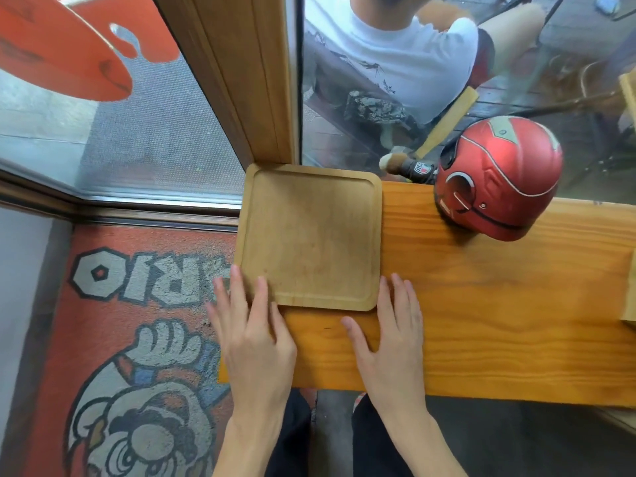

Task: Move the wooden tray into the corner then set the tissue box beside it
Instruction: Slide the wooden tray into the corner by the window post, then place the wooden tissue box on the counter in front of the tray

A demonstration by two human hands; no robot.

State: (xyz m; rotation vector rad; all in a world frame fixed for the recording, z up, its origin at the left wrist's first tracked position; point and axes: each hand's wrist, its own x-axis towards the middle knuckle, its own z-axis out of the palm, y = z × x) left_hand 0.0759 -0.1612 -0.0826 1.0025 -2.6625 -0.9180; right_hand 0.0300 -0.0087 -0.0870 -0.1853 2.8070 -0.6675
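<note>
A square wooden tray (309,235) lies flat in the far left corner of the orange wooden counter (499,321), against the window post. My left hand (251,335) rests flat with its fingertips on the tray's near left corner. Flat on the counter lies my right hand (392,335), fingers spread, fingertips by the tray's near right corner. Neither hand holds anything. A pale wooden object (630,287), cut off by the right frame edge, sits on the counter; I cannot tell what it is.
A red helmet (495,180) sits on the counter's far edge, right of the tray. Glass panes and a wooden post (247,80) bound the corner. A person in a white shirt (395,53) sits outside. A printed red floor mat (130,339) lies to the left.
</note>
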